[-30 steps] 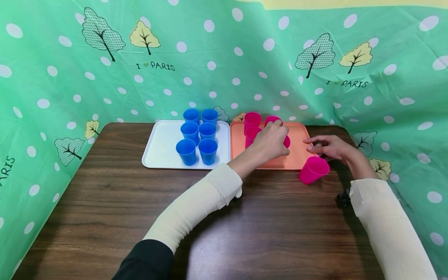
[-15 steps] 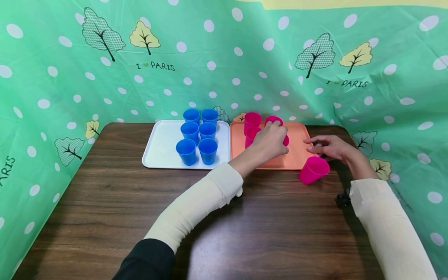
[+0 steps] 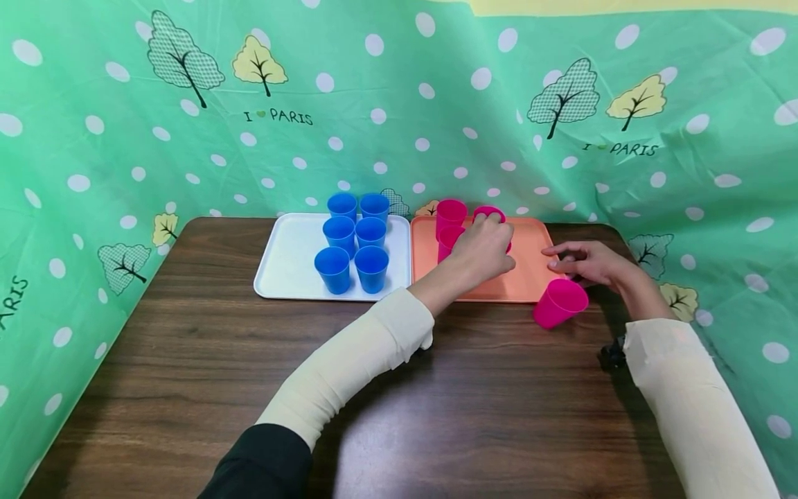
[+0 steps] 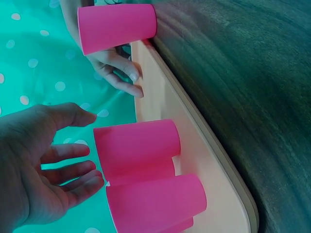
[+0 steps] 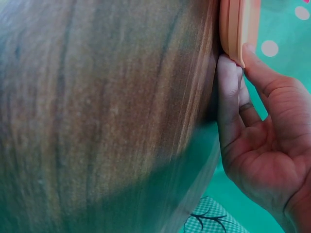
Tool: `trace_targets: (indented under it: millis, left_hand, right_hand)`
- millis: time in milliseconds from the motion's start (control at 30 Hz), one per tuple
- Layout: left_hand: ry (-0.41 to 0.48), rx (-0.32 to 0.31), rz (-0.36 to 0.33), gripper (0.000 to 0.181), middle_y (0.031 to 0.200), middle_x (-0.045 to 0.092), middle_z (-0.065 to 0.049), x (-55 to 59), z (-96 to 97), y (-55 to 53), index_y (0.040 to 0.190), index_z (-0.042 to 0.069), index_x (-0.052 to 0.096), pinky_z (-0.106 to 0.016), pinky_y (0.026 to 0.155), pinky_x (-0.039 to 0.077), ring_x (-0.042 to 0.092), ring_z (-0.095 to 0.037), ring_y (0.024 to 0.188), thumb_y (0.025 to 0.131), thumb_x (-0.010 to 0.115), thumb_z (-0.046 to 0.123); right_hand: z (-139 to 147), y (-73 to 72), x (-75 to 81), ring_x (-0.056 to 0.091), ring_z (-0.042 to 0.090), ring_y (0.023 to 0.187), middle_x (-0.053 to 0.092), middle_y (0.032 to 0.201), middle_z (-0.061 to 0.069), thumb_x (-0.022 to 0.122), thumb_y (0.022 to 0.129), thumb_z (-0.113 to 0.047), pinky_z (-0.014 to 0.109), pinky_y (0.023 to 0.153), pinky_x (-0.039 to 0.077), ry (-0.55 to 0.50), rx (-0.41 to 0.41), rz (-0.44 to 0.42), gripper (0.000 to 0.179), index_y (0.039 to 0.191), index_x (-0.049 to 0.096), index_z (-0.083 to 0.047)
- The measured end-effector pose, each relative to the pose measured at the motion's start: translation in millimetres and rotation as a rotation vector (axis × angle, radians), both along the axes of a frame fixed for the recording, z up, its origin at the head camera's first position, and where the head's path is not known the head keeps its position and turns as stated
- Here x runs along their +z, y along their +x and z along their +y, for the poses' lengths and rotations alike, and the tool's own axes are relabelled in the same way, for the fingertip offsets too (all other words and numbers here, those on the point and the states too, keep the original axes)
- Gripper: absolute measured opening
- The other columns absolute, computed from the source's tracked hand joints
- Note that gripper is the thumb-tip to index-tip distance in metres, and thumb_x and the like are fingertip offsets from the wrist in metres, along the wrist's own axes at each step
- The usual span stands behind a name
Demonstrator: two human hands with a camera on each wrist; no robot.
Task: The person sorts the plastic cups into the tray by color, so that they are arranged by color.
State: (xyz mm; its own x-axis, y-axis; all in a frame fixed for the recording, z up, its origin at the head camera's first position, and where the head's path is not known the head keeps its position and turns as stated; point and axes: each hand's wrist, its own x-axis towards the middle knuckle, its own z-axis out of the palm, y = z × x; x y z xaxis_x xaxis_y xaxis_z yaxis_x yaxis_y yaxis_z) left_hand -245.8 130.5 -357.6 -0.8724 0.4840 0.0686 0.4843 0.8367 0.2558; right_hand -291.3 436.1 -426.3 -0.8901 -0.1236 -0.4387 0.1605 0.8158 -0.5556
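Note:
My left hand (image 3: 481, 248) hovers over the pink cups on the orange tray (image 3: 530, 239). In the left wrist view its thumb and fingers are apart beside the rims of a pink cup (image 4: 141, 145) and a neighbouring pink cup (image 4: 158, 204), with nothing between them. My right hand (image 3: 589, 263) pinches the right edge of that tray; the right wrist view shows the thumb on the tray's rim (image 5: 234, 31) and fingers on the other side. Another pink cup (image 3: 560, 303) stands at the tray's front right corner. My left hand partly hides the cups below it.
Left of the orange tray, and against it, lies a white tray (image 3: 283, 260) with several blue cups (image 3: 332, 270) in two columns. Both trays lie along the back of a dark wooden table (image 3: 218, 360). A green dotted cloth (image 3: 399, 90) hangs behind.
The pink cup partly hidden under my left hand has shifted slightly left and shows less past the fingers. My right hand keeps its place on the tray edge.

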Motion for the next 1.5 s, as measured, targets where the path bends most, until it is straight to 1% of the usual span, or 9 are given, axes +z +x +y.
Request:
trace_targets:
  millis: [200, 500, 767, 933, 1033, 1133, 1267, 1400, 1500]
  left_hand:
    - [0.002, -0.031, 0.013, 0.028, 0.116, 0.068, -0.001, 2.6, -1.3, 0.6, 0.106, 0.015, 0.074, -0.022, 0.080, 0.059, 0.060, -0.014, 0.108, 0.095, 0.090, 0.035]
    - [0.033, -0.080, 0.005, 0.031, 0.123, 0.070, -0.003, 9.5, 0.0, 6.4, 0.115, 0.013, 0.078, -0.020, 0.082, 0.059, 0.062, -0.015, 0.110, 0.096, 0.089, 0.036]
    - [0.030, -0.141, -0.049, 0.046, 0.128, 0.074, 0.000, 13.7, 5.7, 16.4, 0.139, 0.015, 0.075, -0.018, 0.085, 0.061, 0.065, -0.012, 0.109, 0.100, 0.085, 0.036]
    - [0.038, -0.178, -0.086, 0.052, 0.134, 0.073, 0.001, 14.2, 11.0, 25.1, 0.151, 0.017, 0.072, -0.015, 0.080, 0.059, 0.066, -0.008, 0.106, 0.103, 0.081, 0.037]
    - [0.034, -0.198, -0.081, 0.050, 0.125, 0.073, 0.002, 13.5, 14.7, 30.3, 0.148, 0.019, 0.074, -0.014, 0.074, 0.054, 0.064, -0.007, 0.100, 0.104, 0.080, 0.042]
    - [0.037, -0.204, -0.096, 0.057, 0.119, 0.071, 0.005, 11.5, 19.6, 34.7, 0.151, 0.022, 0.072, -0.013, 0.071, 0.052, 0.063, -0.005, 0.096, 0.103, 0.081, 0.052]
    - [0.040, -0.204, -0.136, 0.068, 0.137, 0.071, 0.007, 7.8, 26.6, 39.9, 0.160, 0.028, 0.066, -0.012, 0.083, 0.058, 0.066, -0.003, 0.112, 0.101, 0.079, 0.061]
    - [0.021, -0.217, -0.135, 0.078, 0.159, 0.065, 0.007, 2.9, 32.5, 44.4, 0.167, 0.033, 0.056, -0.016, 0.104, 0.059, 0.065, -0.007, 0.136, 0.100, 0.078, 0.065]
    - [0.017, -0.212, -0.128, 0.086, 0.167, 0.059, 0.006, -1.2, 36.3, 46.8, 0.171, 0.035, 0.050, -0.018, 0.111, 0.057, 0.063, -0.009, 0.142, 0.098, 0.078, 0.069]
  right_hand:
    - [-1.3, 0.7, 1.2, 0.068, 0.026, 0.104, 0.070, 0.117, 0.010, 0.074, 0.110, -0.048, 0.035, 0.082, 0.067, -0.004, 0.002, 0.001, 0.071, 0.166, 0.054, -0.011]
    - [-1.4, 0.9, 3.5, 0.067, 0.028, 0.108, 0.069, 0.117, 0.010, 0.073, 0.110, -0.047, 0.034, 0.084, 0.067, 0.000, 0.007, -0.006, 0.071, 0.167, 0.053, -0.011]
    - [0.1, -1.0, 1.9, 0.065, 0.029, 0.110, 0.066, 0.115, 0.008, 0.072, 0.111, -0.048, 0.033, 0.085, 0.066, 0.004, 0.011, -0.009, 0.070, 0.168, 0.052, -0.012]
    - [1.7, -1.0, 1.3, 0.066, 0.028, 0.106, 0.065, 0.112, 0.007, 0.071, 0.112, -0.048, 0.033, 0.085, 0.066, 0.000, 0.021, -0.011, 0.071, 0.168, 0.051, -0.010]
    - [2.1, -0.3, 1.9, 0.068, 0.027, 0.105, 0.068, 0.115, 0.009, 0.071, 0.111, -0.048, 0.035, 0.086, 0.067, -0.004, 0.026, -0.010, 0.072, 0.167, 0.051, -0.008]
    - [1.7, 0.9, 3.2, 0.069, 0.026, 0.105, 0.070, 0.121, 0.012, 0.071, 0.112, -0.044, 0.037, 0.087, 0.069, -0.013, 0.025, -0.009, 0.069, 0.166, 0.051, -0.006]
    - [1.1, 2.2, 4.0, 0.069, 0.027, 0.108, 0.067, 0.122, 0.014, 0.070, 0.113, -0.035, 0.037, 0.088, 0.070, -0.017, 0.026, -0.008, 0.064, 0.167, 0.050, -0.007]
    - [0.7, 3.1, 4.0, 0.069, 0.028, 0.110, 0.064, 0.125, 0.018, 0.070, 0.113, -0.031, 0.039, 0.090, 0.070, -0.019, 0.028, -0.005, 0.062, 0.168, 0.051, -0.008]
    - [1.0, 3.7, 4.1, 0.070, 0.028, 0.111, 0.065, 0.134, 0.024, 0.070, 0.113, -0.030, 0.042, 0.092, 0.071, -0.023, 0.031, -0.006, 0.062, 0.168, 0.050, -0.008]
